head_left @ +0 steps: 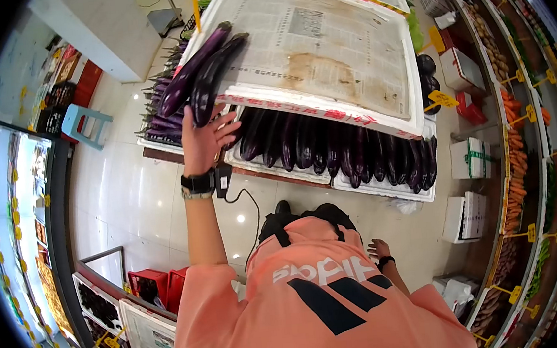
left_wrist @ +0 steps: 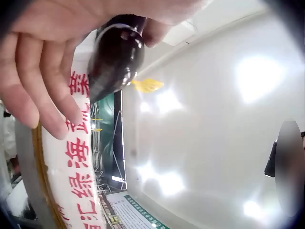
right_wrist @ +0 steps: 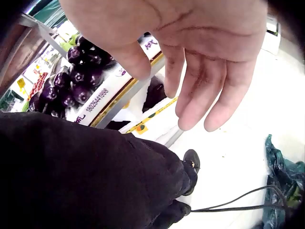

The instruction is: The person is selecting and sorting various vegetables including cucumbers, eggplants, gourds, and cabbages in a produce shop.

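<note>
Two long dark purple eggplants, a left one and a right one, lie aslant over the left edge of a white foam box lined with newspaper. My left hand is at the lower end of the right eggplant, its fingers spread and extended. In the left wrist view the rounded eggplant end shows between the thumb and the loosely extended fingers. My right hand hangs beside my body, and the right wrist view shows its fingers relaxed with nothing in them.
Below the foam box a row of eggplants fills a lower tray. Slimmer purple eggplants are piled at the left. A black cable runs down to the floor. Vegetable shelves line the right side; a blue stool stands at left.
</note>
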`<state>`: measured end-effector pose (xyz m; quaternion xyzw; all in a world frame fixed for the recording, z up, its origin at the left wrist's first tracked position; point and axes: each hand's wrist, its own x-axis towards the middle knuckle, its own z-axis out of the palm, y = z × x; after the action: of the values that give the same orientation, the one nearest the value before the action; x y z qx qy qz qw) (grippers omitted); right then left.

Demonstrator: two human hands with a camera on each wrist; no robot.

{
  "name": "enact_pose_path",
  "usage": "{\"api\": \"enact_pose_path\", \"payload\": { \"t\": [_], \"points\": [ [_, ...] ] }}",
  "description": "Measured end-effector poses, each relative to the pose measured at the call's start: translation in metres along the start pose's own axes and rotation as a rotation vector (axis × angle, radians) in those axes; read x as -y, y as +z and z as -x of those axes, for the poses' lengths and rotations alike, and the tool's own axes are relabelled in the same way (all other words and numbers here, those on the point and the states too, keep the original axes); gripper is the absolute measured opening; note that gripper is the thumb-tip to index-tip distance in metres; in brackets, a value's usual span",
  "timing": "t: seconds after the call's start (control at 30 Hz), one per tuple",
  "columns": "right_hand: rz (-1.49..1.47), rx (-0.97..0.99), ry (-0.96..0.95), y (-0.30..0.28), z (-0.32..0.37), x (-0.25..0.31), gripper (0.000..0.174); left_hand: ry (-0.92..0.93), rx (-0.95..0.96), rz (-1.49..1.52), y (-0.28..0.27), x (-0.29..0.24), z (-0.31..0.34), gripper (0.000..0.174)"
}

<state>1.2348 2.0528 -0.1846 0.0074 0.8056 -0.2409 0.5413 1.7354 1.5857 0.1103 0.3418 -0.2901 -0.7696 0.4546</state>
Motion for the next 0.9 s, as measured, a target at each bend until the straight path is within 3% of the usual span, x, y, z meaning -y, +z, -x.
{"api": "enact_pose_path", "payload": {
  "t": [0.1,0.2,0.33,0.43,0.5,0.57,0.63,0.73,0.87,0.9],
  "points": [
    [0.037,0.053,-0.075,0.006,-0.011,0.02,0.039,0.015,-0.087,-0.104,0.015,-0.011,-0.004,0.077],
    [0.027,0.039,-0.094,0.004,-0.019,0.028,0.038,0.013,-0.147,-0.016,0.014,-0.014,-0.008,0.068],
    [-0.011,0.0,-0.082,0.006,-0.016,0.024,0.038,-0.026,-0.12,0.003,0.002,-0.024,-0.02,0.056],
    [-0.043,-0.014,-0.044,0.009,-0.008,0.004,0.041,0.036,-0.041,-0.26,-0.001,-0.023,-0.024,0.05],
    [-0.036,-0.026,0.02,0.014,-0.004,-0.012,0.042,0.152,-0.184,-0.535,0.039,-0.025,-0.009,0.044],
    [0.008,0.018,0.062,0.013,-0.023,-0.043,0.044,0.251,-0.181,-0.639,0.057,-0.016,-0.004,0.04],
    [0.563,0.137,-0.245,0.007,-0.045,-0.079,0.043,0.262,-0.129,-0.522,0.067,-0.014,0.0,0.036],
    [0.766,0.175,-0.399,0.013,-0.042,-0.1,0.041,0.305,-0.014,-0.361,0.071,-0.008,0.008,0.033],
    [0.511,0.13,-0.312,0.019,-0.059,-0.122,0.038,0.304,0.291,-0.096,0.043,0.016,0.033,0.065],
    [0.488,0.097,-0.288,0.022,-0.053,-0.115,0.038,0.266,0.235,-0.092,0.028,0.03,0.039,0.076]
  ]
}}
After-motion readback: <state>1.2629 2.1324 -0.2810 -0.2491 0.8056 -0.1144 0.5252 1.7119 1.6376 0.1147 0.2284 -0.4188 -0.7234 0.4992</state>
